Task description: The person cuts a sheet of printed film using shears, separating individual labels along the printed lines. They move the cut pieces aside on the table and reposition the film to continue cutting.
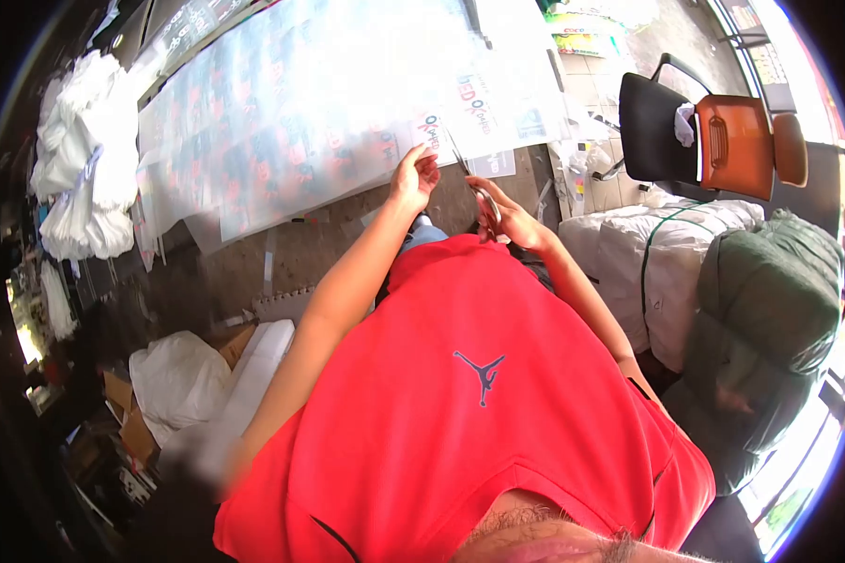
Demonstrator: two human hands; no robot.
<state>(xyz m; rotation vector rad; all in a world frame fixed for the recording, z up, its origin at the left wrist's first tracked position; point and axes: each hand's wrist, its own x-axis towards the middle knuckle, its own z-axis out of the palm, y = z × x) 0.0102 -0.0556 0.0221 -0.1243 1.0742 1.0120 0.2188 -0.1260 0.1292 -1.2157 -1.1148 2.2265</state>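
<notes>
A large translucent sheet (300,141) with rows of red and blue print covers the work table. My left hand (415,178) is closed at its near edge, fingers curled, with the sheet's edge pinched at the fingertips. In my right hand (509,218) is a pair of scissors (461,158), my fingers wrapped round the handles. Their blades point away from me and reach the sheet's edge, just right of my left hand. Glare washes out the far part of the sheet.
White plastic bags (89,159) hang at the left. An orange and black chair (737,141) stands at the right, above a strapped white bale (667,253) and a dark green bundle (770,310). A white sack (180,385) and cardboard boxes lie lower left.
</notes>
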